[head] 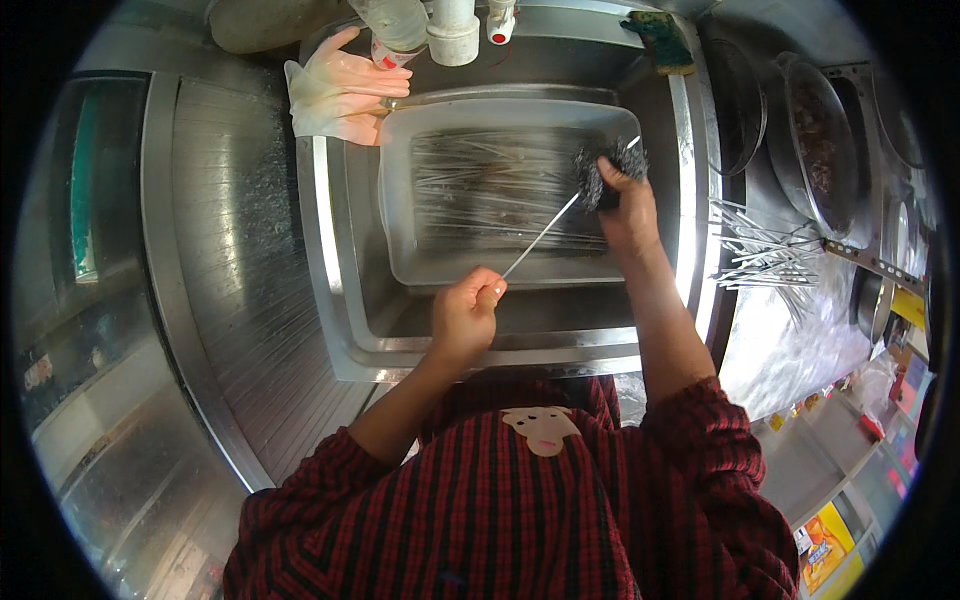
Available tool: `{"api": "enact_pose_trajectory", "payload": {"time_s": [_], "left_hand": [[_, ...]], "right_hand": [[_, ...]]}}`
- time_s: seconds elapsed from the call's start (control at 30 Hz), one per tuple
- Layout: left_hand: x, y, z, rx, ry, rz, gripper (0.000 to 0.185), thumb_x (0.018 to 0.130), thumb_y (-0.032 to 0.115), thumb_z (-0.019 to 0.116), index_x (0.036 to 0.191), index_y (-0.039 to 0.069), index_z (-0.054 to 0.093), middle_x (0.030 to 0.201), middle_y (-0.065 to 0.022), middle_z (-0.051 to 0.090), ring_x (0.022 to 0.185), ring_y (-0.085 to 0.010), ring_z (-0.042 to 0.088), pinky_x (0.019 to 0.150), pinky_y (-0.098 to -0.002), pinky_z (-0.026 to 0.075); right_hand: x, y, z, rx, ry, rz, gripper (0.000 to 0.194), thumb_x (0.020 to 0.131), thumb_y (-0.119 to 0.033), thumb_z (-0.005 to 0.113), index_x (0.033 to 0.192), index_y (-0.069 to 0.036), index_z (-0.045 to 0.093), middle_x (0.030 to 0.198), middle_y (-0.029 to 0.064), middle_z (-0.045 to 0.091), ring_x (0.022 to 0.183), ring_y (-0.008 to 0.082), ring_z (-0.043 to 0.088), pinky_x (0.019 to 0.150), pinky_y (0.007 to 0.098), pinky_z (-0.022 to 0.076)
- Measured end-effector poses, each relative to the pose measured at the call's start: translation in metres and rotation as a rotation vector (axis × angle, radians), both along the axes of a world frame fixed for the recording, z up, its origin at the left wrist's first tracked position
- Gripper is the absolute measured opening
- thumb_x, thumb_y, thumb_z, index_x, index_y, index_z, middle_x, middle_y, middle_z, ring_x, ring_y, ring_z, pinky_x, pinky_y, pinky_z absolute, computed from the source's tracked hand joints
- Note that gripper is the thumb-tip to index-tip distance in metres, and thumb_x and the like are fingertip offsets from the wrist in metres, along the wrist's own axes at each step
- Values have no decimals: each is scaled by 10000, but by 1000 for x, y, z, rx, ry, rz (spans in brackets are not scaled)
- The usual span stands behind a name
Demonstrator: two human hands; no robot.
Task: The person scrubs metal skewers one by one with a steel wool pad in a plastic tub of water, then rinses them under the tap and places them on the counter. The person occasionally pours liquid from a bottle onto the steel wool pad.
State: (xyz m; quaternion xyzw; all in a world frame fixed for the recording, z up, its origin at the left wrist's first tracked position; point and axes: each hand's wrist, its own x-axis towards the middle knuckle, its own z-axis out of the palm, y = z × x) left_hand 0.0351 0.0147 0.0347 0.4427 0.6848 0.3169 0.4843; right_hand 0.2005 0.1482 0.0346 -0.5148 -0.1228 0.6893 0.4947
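Note:
Pinched at one end by my left hand (471,304), a thin metal skewer (541,234) slants up to the right. My right hand (628,206) grips a dark steel wool scourer (592,180) wrapped about the skewer, whose far tip sticks out beyond it. Both hands are over a translucent plastic tub (510,270), inside a stainless steel sink (352,247). Many more skewers (487,172) lie lengthwise in the tub, in what looks like water. The scourer and my fingers hide part of the held skewer.
A rubber glove (337,97) drapes over the sink's back left corner, beside a bottle (396,30) and a white pipe (454,37). A green scouring sponge (664,45) rests at the back right corner. Loose skewers (772,262) and a metal bowl (814,142) are on the right.

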Motion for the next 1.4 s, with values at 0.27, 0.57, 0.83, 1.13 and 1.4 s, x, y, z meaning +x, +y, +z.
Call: {"api": "enact_pose_trajectory", "payload": {"time_s": [0.27,0.57,0.83,1.13,1.4], "left_hand": [[1,24,-22,-298,-141,-60,145,916,125,543,945,9,626,770,-22,619,731,-78,543,667,-240,443],[24,90,-13,157,-215,-241,205,911,153,557,976,-8,665,928,-97,687,842,-127,607,774,-268,467],[65,124,52,311,-264,-242,162,946,100,482,942,-18,593,801,-63,635,772,-127,599,732,-267,485],[167,127,62,291,-219,-489,201,918,89,490,1060,24,616,735,-80,591,661,-143,570,602,-268,467],[364,127,-23,359,-139,-798,193,821,199,473,750,32,540,716,-117,538,657,-226,514,615,-385,431]], "right_hand": [[-29,-76,-54,-89,134,75,326,773,28,674,1078,-16,567,958,70,619,848,170,583,799,303,475],[-13,-74,-29,210,-164,412,409,810,64,534,1192,-79,553,817,-3,580,716,79,530,610,228,451],[-4,-84,-35,430,-541,322,265,721,22,617,979,-19,576,885,160,611,844,274,604,762,329,458],[23,-96,-80,353,-594,198,390,788,-45,569,1177,-23,555,974,170,655,961,223,625,837,314,468],[80,-144,-113,280,-608,541,386,885,-242,515,1217,-45,511,1156,93,572,1089,214,535,967,362,388]]}}
